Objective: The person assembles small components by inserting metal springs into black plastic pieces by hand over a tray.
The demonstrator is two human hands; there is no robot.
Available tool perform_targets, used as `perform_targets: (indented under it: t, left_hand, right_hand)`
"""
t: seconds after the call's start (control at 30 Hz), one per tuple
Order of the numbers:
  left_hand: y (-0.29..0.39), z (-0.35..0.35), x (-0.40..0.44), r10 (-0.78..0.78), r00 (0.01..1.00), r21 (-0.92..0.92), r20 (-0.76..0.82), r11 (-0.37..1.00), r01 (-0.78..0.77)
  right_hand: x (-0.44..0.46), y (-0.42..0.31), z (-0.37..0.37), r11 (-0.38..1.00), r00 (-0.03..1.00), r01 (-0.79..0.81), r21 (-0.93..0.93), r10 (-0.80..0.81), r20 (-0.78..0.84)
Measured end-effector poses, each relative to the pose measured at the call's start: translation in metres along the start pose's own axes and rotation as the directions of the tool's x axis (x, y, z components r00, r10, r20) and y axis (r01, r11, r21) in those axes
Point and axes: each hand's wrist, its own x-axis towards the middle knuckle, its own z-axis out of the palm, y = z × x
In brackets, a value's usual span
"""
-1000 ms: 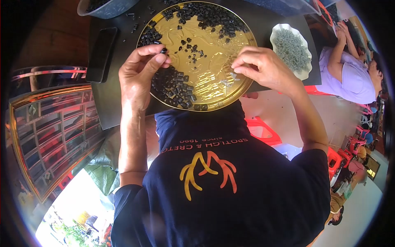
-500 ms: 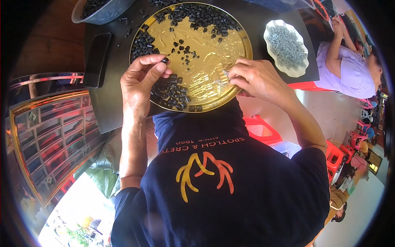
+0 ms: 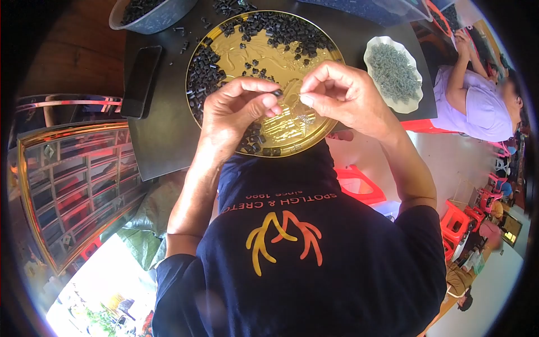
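We had the left hand (image 3: 230,109) over the middle of the round gold tray (image 3: 238,59), thumb and index fingers pinching a small black piece (image 3: 277,92). Right hand (image 3: 352,101) sat at 3 o'clock from it, just beside, not touching; thumb and index tips bunched close, but we couldn't tell if they were closed on anything. Under them, at 4 to 5 o'clock on the tray, we had a little silvery cluster (image 3: 304,119), too small to make out. Black pieces (image 3: 205,70) lay along the tray from 9 round to 1 o'clock, more at 7. Off the tray on the table (image 3: 160,140): scalloped white dish (image 3: 401,108) of grey bits (image 3: 394,73) at 3, phone (image 3: 142,81) at 9, plastic tub (image 3: 168,19) at 10.
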Motion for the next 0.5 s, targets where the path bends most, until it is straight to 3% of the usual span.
perform_targets:
  t: [0.1, 0.33, 0.5]
  left_hand:
    - [0.002, 0.004, 0.000, -0.004, 0.999, -0.047, 0.039, 0.999, 0.006]
    - [0.008, 0.006, -0.005, -0.053, 0.998, -0.021, 0.019, 0.998, 0.053]
    - [0.003, 0.000, -0.007, -0.070, 0.992, -0.084, 0.101, 0.993, 0.079]
  right_hand:
    - [0.008, -0.009, 0.003, 0.993, 0.997, -0.056, 0.107, 0.049, 0.062]
    - [0.015, -0.010, 0.006, 0.992, 0.987, -0.100, 0.075, 0.089, 0.135]
    - [0.020, 0.000, 0.008, 0.948, 0.969, -0.181, 0.263, 0.126, 0.214]
